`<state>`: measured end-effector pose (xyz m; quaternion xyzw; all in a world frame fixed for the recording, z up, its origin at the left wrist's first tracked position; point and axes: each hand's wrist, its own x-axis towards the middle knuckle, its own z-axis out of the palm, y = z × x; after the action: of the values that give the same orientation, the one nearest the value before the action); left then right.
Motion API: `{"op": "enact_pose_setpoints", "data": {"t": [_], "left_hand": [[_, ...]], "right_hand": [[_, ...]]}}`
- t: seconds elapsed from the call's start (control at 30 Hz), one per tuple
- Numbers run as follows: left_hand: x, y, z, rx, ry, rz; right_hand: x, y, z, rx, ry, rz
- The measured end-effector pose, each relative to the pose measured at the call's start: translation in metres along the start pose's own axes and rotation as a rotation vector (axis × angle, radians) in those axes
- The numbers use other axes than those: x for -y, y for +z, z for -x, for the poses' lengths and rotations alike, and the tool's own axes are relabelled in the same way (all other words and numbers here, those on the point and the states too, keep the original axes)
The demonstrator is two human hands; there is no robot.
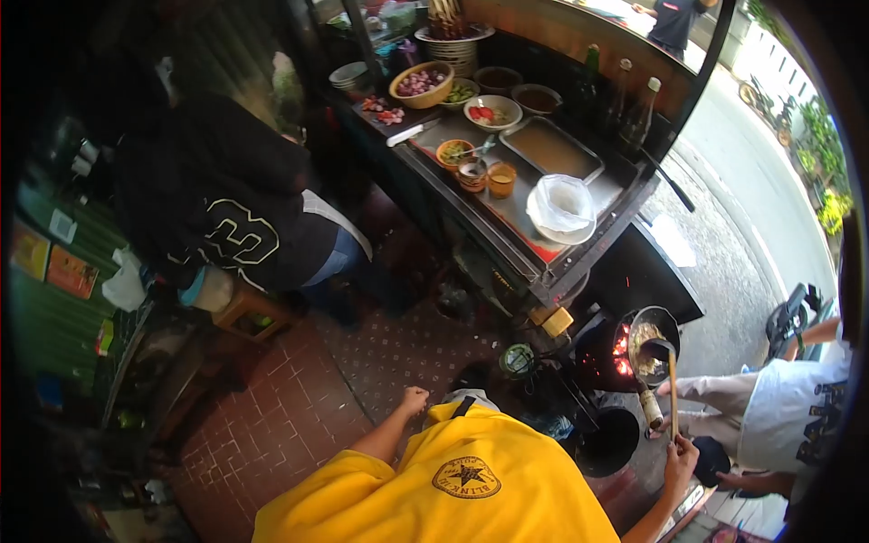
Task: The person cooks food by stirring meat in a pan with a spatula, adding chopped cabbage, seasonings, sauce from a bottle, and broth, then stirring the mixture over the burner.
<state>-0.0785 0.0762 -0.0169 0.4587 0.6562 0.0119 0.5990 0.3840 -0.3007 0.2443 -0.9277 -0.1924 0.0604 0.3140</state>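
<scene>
A ladle (673,389) with a long wooden handle is in my right hand (682,454), at the lower right. Its dark head rests inside a frying pan (667,317) holding pale, partly hidden food. The pan sits over a charcoal stove (597,348) with glowing embers and sparks, its own handle (651,409) pointing toward me. My left hand (415,401) hangs beside my yellow shirt, fingers curled into a loose fist, with nothing visible in it and touching no utensil.
Ahead stands a cart counter (507,217) with a metal tray (552,149), a bowl of shallots (422,84), a knife (412,132), a plastic-lined bowl (561,208) and bottles (641,113). A person in black (226,199) stands left; another in white (787,407) is close right. A dark wok (608,443) sits below.
</scene>
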Motion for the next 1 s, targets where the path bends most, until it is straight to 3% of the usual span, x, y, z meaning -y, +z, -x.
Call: {"op": "enact_pose_setpoints", "data": {"t": [0.13, 0.17, 0.2, 0.27, 0.4, 0.43, 0.53, 0.67, 0.83, 0.9, 1.0], "left_hand": [[-0.033, 0.000, -0.028, 0.064, 0.053, -0.025], [-0.045, 0.000, -0.030, 0.062, 0.048, -0.029], [-0.057, -0.001, -0.030, 0.071, 0.046, -0.042], [-0.078, 0.000, -0.031, 0.087, 0.065, -0.071], [-0.103, -0.001, -0.030, 0.149, 0.069, -0.129], [-0.107, -0.002, -0.029, 0.113, 0.055, -0.125], [-0.098, -0.006, -0.027, 0.128, 0.040, -0.092], [-0.082, -0.002, -0.015, 0.136, -0.003, -0.213], [-0.057, 0.001, -0.012, 0.187, 0.057, -0.283], [-0.062, 0.007, -0.005, 0.183, 0.063, -0.273], [-0.059, 0.008, 0.009, 0.164, 0.055, -0.207]], "right_hand": [[0.023, 0.013, -0.010, 0.044, 0.010, -0.011], [0.021, 0.018, -0.011, 0.017, -0.010, -0.191], [0.066, 0.010, -0.006, 0.011, 0.069, -0.092], [0.042, 0.019, -0.009, -0.124, -0.101, 0.218], [0.057, 0.008, -0.007, -0.031, 0.149, 0.168], [0.058, 0.005, 0.001, -0.073, 0.109, 0.230], [0.056, -0.001, 0.016, -0.063, 0.298, 0.069], [0.036, 0.022, 0.021, -0.186, 0.241, -0.139], [0.004, 0.062, 0.006, -0.256, 0.239, -0.149], [-0.006, 0.056, 0.008, -0.095, 0.321, -0.256], [0.006, 0.011, 0.032, -0.049, 0.294, -0.279]]}}
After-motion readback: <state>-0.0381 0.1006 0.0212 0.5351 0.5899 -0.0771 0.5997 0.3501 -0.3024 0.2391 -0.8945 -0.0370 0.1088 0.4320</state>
